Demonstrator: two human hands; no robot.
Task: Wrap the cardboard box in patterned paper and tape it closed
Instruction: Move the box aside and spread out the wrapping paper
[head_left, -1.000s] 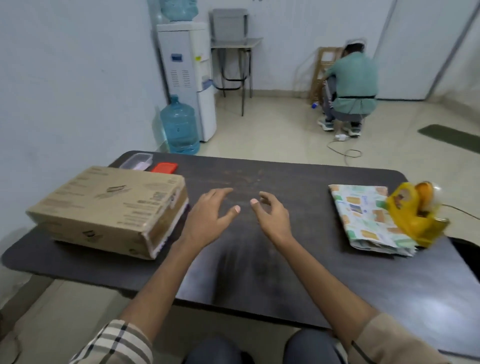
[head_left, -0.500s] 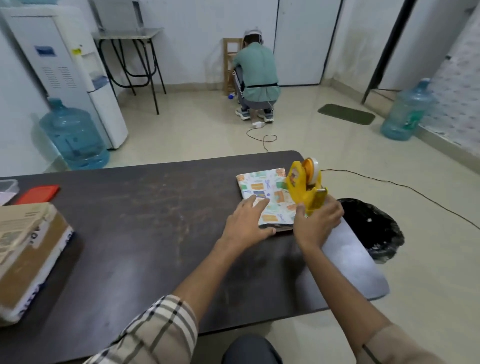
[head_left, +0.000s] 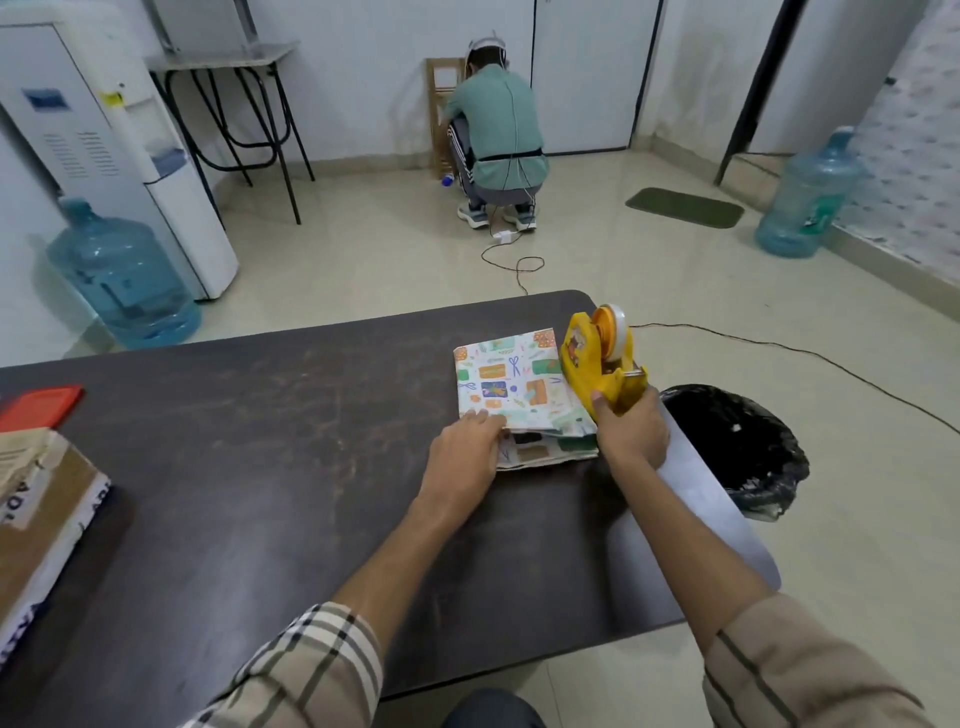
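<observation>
The dark tabletop (head_left: 291, 467) carries everything for this job. The cardboard box (head_left: 47, 519) lies at its left edge, only partly in view and well apart from both hands. It looks rigid and bulky, with taped seams, so I judge it best taken with two hands at opposite sides rather than by a flap.

The patterned paper (head_left: 506, 382) lies folded into a flat stack near the far right corner of the tabletop. It is thin and soft, and probably light and slick layer on layer. It is likely to crease or tear if it is dragged by one corner. A safer hold would be a pinch through the whole stack at the near edge, or a flat palm to slide it.

The yellow tape dispenser (head_left: 597, 358) stands over the paper's right edge. I cannot tell whether it rests on the paper or is just clear of it. It is hard plastic with a roll on top and probably a cutting blade at the front, so the handle is the place to grip.

The right hand (head_left: 631, 436) is wrapped around that handle. The left hand (head_left: 462, 457) lies with fingers extended on the paper's near left corner, holding nothing.
</observation>
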